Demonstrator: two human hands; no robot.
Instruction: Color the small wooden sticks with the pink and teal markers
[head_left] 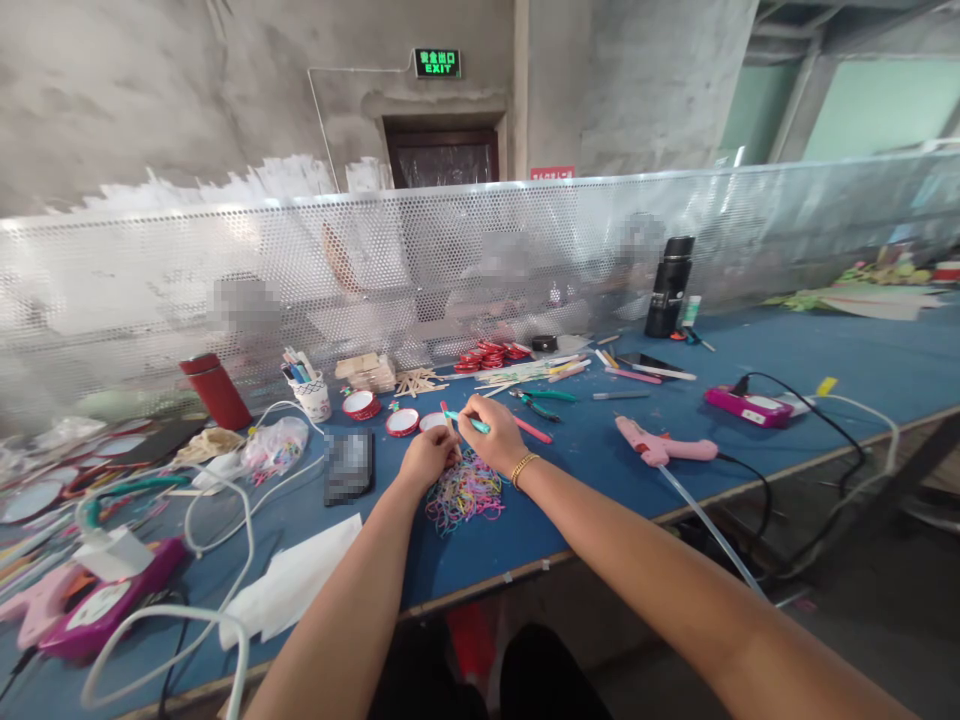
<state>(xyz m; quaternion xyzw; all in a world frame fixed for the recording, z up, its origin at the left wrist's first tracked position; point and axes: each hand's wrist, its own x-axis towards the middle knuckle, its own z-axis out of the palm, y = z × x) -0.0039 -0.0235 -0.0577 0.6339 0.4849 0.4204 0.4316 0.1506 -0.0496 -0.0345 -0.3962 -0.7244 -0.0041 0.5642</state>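
Observation:
My left hand (426,456) and my right hand (495,436) meet over a pile of thin coloured rubber bands (465,492) on the blue table (600,470). The left hand's fingers are pinched around a red-pink stick (448,418) that points away from me. The right hand is closed on a teal stick (469,422) lying crosswise against the red one. A gold bracelet (523,466) circles my right wrist. Another pink stick (534,431) lies just right of my right hand.
A pink glue gun (664,447) lies to the right, its cable running to a magenta box (746,406). Teal pliers (541,399), red-rimmed lids (402,422), a phone (349,465), a red flask (216,392), a pen cup (311,395), a black bottle (670,286) and white paper (292,580) surround the hands. A perforated metal screen (150,290) backs the table.

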